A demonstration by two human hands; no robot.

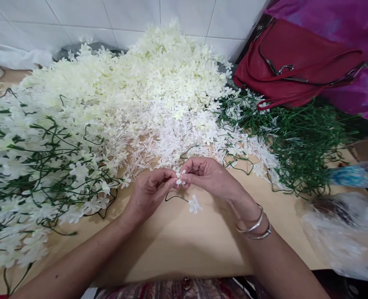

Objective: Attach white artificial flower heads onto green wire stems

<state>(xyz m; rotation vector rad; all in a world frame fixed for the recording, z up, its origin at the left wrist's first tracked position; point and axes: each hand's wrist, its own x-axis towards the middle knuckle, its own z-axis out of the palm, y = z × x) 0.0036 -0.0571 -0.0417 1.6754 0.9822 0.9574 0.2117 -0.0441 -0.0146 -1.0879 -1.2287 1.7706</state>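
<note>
Over the near middle of the table, my left hand (154, 189) and my right hand (207, 176) meet fingertip to fingertip. Both pinch a small white artificial flower (180, 177) between thumb and forefinger. A thin green wire stem (176, 197) curves out just below the fingers. At its end another white artificial flower (195, 204) hangs or lies close to the table; I cannot tell which. How this stem joins the pinched flower is hidden by the fingers. Just beyond my hands are scattered fine white stamens (174, 139).
Loose cream petals (159, 70) are heaped against the tiled wall (184, 14). Assembled flowers on green stems (47, 166) fill the left side. Bare green stems (308, 141) lie right, below a red handbag (302, 62). A clear plastic bag (348, 236) sits at the table's (184, 249) right edge.
</note>
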